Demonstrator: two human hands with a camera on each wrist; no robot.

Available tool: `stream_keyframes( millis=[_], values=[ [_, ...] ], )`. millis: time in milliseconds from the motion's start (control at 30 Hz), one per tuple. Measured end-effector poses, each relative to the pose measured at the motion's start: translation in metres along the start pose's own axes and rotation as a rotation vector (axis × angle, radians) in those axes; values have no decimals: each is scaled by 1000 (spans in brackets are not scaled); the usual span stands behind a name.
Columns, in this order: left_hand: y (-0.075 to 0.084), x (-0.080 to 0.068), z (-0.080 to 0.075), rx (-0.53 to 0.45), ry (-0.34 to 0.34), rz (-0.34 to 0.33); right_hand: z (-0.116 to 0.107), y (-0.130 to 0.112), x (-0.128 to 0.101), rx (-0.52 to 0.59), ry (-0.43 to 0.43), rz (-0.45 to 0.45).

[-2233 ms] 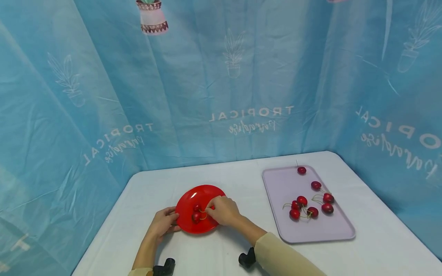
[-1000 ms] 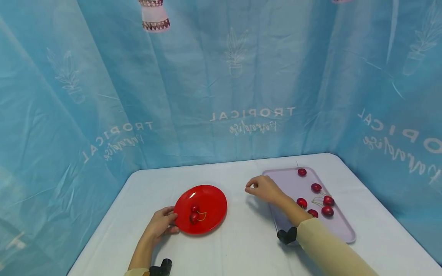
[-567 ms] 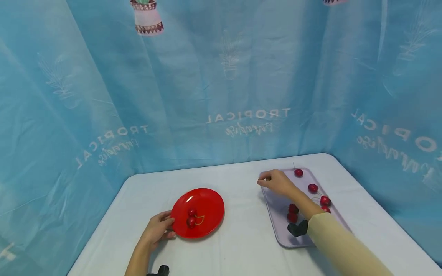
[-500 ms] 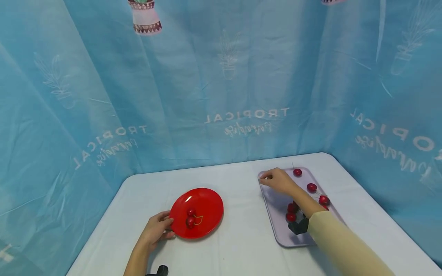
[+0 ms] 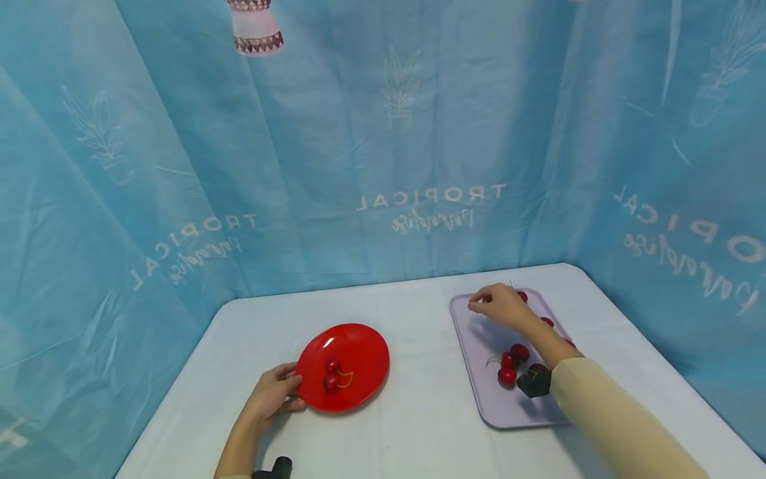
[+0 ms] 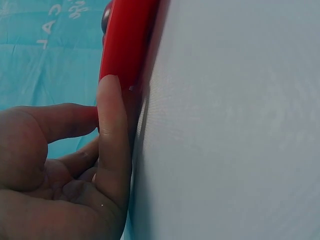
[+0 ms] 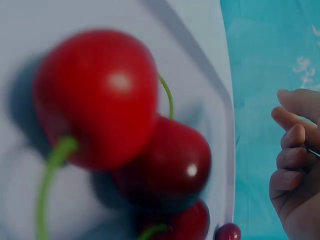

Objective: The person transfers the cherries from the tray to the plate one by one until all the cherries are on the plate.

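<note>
At the left of the head view, my left hand (image 5: 272,396) holds the rim of a red plate (image 5: 368,359). Its thumb and fingers meet that rim in the left wrist view. Two cherries, an upper cherry (image 5: 332,365) and a lower cherry (image 5: 331,382), lie on the plate with green stems pointing right. My right hand (image 5: 503,306) is over the far part of a lilac tray (image 5: 487,399), fingers loosely bent with nothing between them. Close to the right wrist camera sits a large-looking red cherry (image 7: 97,100), with a darker cherry (image 7: 170,165) behind it.
Several more cherries lie in the tray, among them a near cherry (image 5: 507,377) and a far cherry (image 5: 522,296) partly behind my hand. My right forearm covers some of them. White cloth (image 5: 419,372) covers the table; a blue curtain (image 5: 335,166) encloses its back and sides.
My right hand has left the stems on the plate and travelled right, its fingers now over the tray. My left hand stays at the plate's rim. The head view has shifted slightly.
</note>
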State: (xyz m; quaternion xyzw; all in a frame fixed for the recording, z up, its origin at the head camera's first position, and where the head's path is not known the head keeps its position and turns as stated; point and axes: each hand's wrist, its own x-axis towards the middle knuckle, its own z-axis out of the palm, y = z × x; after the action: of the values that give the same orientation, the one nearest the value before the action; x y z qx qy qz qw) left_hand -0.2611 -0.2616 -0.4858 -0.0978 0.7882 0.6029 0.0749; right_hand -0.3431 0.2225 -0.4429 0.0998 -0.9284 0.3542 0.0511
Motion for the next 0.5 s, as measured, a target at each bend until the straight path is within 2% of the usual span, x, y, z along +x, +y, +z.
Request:
stream_keyframes(
  millis=[333,500],
  values=[
    [-4,4,-1,5,-2,8,-18,16,9,-18,24,46],
    [-5,3,0,9,9,11,-22,29,11,-23,40,39]
  ],
)
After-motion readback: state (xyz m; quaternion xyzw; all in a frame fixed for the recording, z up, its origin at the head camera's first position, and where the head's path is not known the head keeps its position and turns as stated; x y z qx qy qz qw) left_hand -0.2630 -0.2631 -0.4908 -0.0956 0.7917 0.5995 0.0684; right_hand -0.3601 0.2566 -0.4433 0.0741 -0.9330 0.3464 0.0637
